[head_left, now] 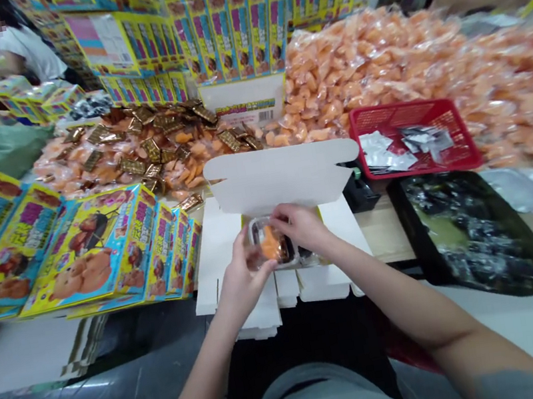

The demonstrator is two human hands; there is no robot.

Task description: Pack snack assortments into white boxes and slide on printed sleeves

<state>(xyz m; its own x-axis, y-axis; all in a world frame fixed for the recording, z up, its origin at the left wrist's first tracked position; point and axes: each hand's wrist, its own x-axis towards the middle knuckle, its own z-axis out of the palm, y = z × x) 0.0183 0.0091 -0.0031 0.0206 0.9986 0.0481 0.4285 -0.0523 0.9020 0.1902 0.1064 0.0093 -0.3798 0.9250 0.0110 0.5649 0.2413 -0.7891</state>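
A small clear plastic box (255, 229) with an orange piece (270, 245) and something dark in it is tilted above the open white carton (284, 180). My left hand (243, 272) grips the box by its left side, thumb along the near edge and fingers behind. At the box's far right corner, the fingers of my right hand (301, 226) are pinched together on its rim. The carton's back flap stands up behind both hands, and its side flaps spread over the table edge. My right hand and forearm partly hide the carton's inside.
Printed boxes (96, 246) stand at the left. Gold-wrapped packets (152, 151) and bagged orange pieces (366, 62) are heaped behind. To the right are a red basket (417, 165) of sachets and a black tray (418, 229) of dark wrapped items. Co-workers are at the back.
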